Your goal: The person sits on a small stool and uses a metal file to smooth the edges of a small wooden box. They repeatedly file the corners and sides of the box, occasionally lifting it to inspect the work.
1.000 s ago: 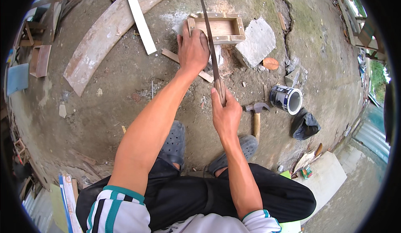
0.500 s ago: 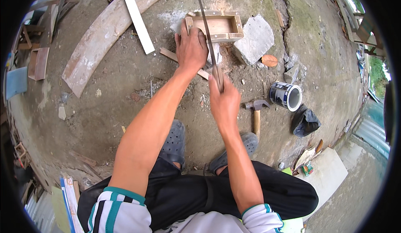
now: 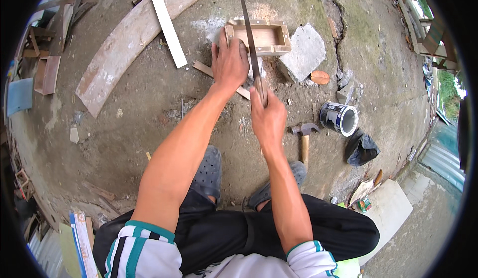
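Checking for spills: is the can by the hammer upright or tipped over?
Tipped over. The can lies on its side on the ground, its round open mouth facing sideways, right of the hammer. No spill shows.
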Motion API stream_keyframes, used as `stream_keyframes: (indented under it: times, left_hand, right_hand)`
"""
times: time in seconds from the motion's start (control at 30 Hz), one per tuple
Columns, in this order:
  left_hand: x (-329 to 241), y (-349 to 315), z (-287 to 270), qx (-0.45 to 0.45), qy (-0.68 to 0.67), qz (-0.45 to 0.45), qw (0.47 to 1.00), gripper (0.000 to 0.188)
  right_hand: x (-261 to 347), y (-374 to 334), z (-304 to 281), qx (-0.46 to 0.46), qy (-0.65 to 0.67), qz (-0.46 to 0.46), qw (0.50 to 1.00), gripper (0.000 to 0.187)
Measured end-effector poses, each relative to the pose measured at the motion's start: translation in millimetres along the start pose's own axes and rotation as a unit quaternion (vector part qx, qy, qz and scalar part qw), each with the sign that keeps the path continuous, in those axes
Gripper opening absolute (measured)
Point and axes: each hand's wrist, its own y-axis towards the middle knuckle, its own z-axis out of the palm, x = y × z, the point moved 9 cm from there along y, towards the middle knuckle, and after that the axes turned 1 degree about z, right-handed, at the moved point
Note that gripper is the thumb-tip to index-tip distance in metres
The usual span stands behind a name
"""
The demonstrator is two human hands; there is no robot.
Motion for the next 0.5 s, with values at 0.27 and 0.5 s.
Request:
stream_keyframes:
  times: [0.27,0.5]
  left_hand:
    - [0.9,1.0,-4.7,-0.005,-0.004,0.0,1.0,0.035]
    - [3.5,-3.1,-5.9,-0.009,-0.002,-0.023,1.0,0.036]
  right_hand:
    - [-0.1,-12.2,-2.8,-0.009,0.015,0.0,1.0,0.04]
    - [-9.6,-29.0,-4.9,-0.008,0.011,0.006,1.0,0.038]
